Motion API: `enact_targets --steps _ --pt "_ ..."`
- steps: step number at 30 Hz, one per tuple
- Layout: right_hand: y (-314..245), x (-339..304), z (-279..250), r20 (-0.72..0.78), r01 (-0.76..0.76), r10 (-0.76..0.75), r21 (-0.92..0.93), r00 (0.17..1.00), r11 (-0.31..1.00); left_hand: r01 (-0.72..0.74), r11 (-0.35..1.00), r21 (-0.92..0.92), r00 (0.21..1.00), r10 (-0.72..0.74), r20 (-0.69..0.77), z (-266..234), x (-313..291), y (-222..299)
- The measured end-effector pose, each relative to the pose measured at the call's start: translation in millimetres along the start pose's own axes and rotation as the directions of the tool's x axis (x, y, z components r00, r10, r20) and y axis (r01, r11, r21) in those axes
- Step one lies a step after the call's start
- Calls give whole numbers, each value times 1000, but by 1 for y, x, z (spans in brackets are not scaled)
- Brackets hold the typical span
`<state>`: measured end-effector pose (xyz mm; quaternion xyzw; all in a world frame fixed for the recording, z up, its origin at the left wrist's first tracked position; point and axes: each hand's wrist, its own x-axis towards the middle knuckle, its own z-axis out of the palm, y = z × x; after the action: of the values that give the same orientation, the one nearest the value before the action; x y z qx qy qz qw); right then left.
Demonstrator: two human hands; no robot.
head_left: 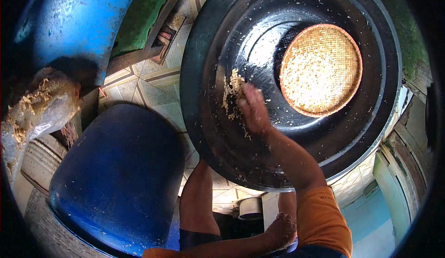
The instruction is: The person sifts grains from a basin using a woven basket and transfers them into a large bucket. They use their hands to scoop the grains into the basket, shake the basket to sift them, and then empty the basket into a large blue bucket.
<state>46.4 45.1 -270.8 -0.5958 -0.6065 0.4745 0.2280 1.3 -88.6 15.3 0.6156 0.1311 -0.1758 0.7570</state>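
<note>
A wide, round black basin (214, 119) takes up the upper right, its dark inside wet and dotted with pale bits. My right hand (254, 108) reaches into its left side, fingers stretched out and slightly blurred. The fingertips touch a small heap of pale, bean-like grains (230, 91) on the basin wall. A round woven basket (348, 74) with a reddish rim sits tilted inside the basin, partly covered by similar grains. Below the basin, my left hand (282, 228) is near my leg, with bits stuck to it; its fingers are too indistinct to read.
A large blue barrel (120, 174) stands at the lower left, close to the basin. Another blue drum (81, 21) is at the upper left, above a crumpled plastic bag (41, 102). A small metal pot (251, 209) stands beneath the basin's near edge on the tiled floor (162, 93).
</note>
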Motion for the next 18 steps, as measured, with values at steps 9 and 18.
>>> enact_targets --steps 9,18 --pt "27 111 -8 -241 -166 59 -455 969 875 35 999 -6 995 -36 -89 36 12 -12" --pt "-34 26 -3 77 -158 151 100 986 982 -4 994 -109 989 -12 -147 46 15 -9"
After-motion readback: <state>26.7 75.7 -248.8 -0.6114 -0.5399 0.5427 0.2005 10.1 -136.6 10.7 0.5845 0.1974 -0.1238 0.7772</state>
